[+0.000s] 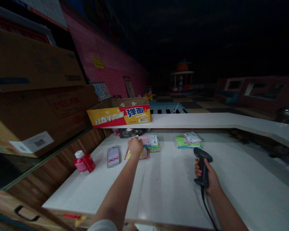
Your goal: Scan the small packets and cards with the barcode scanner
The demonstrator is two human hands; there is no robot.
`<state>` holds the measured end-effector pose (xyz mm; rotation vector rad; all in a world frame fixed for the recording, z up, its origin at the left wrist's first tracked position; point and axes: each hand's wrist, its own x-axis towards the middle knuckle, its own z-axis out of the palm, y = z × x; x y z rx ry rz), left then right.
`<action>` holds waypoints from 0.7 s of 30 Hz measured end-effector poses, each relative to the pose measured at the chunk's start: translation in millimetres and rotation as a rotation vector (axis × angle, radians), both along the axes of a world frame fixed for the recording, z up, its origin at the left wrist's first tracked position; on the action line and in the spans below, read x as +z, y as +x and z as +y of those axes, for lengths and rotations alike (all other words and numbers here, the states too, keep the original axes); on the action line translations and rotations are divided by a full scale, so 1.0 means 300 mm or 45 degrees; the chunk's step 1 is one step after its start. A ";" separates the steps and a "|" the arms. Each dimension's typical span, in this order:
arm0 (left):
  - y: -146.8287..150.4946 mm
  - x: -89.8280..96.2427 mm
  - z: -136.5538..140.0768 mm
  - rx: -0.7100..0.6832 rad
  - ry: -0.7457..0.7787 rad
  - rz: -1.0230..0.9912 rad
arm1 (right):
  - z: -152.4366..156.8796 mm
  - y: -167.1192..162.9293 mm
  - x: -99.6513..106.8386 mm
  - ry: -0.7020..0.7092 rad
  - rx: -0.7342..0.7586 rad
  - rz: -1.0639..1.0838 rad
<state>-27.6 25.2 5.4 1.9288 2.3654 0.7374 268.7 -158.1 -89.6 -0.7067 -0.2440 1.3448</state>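
My right hand [213,179] is wrapped round the grip of a dark barcode scanner [202,165], whose cord runs down toward the counter's near edge. The scanner's head points up and to the left. My left hand [135,146] is closed at the left end of a pink and white packet [149,140], on top of a pile of flat packets; its fingertips are partly hidden. Under it lie green packets [155,148] and yellow and red packets [144,154]. To the right, another pile holds green packets [180,141] with a whitish packet [192,137] on top.
A red bottle with a white cap [84,163] and a blurred-out flat item [113,156] are left of my arm. A yellow and red noodle carton [120,117] stands on the raised white ledge [195,120]. Large cardboard boxes [38,112] are stacked at left.
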 end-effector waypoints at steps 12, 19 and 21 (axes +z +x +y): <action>0.017 -0.088 -0.107 -0.570 -0.009 0.304 | -0.004 0.002 0.011 0.002 0.010 -0.036; 0.026 -0.068 -0.114 -0.566 0.002 0.355 | -0.002 -0.001 0.005 0.021 -0.026 -0.033; 0.052 -0.067 -0.109 -0.560 0.066 0.331 | -0.001 -0.003 0.007 0.026 -0.039 -0.028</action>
